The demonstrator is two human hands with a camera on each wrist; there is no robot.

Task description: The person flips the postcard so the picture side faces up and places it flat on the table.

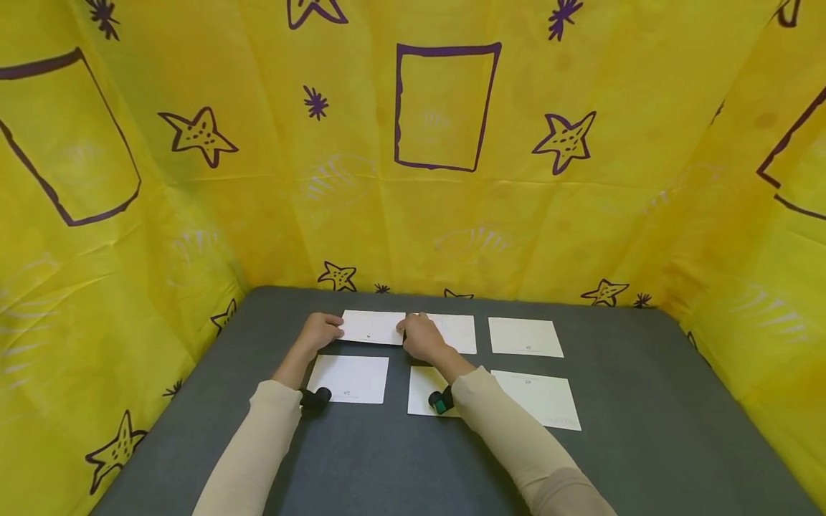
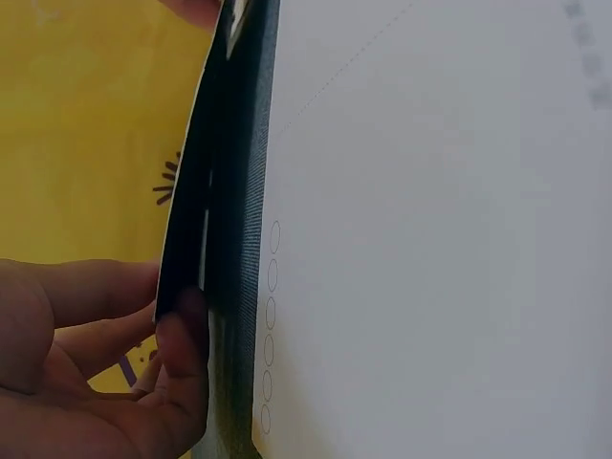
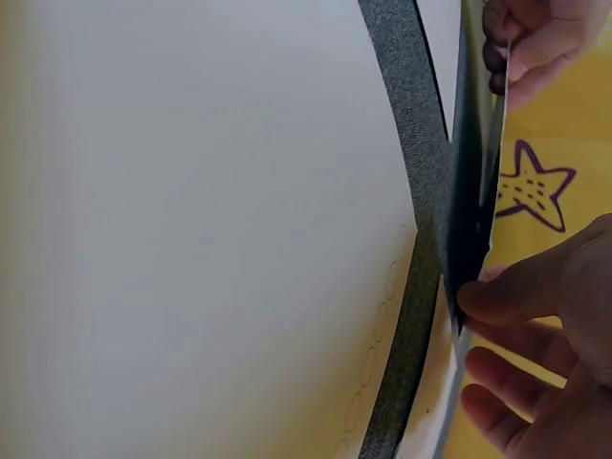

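A white postcard (image 1: 372, 327) is held by its two short ends at the back left, lifted slightly off the dark table. My left hand (image 1: 320, 330) pinches its left end; in the left wrist view, thumb and fingers (image 2: 182, 354) grip the corner of its dark underside. At the other end my right hand (image 1: 424, 338) pinches the edge, as the right wrist view shows with the thumb (image 3: 488, 299) against the dark face. A second postcard (image 1: 459, 335) lies just right of the held one, partly behind my right hand. Below the left hand lies another postcard (image 1: 348, 380).
More white postcards lie in two rows: one at back right (image 1: 525, 337), one at front right (image 1: 548, 401) and one at front middle (image 1: 421, 390), partly covered by the right wrist camera (image 1: 441, 401). Yellow patterned cloth (image 1: 361, 215) surrounds the grey table (image 1: 361, 466).
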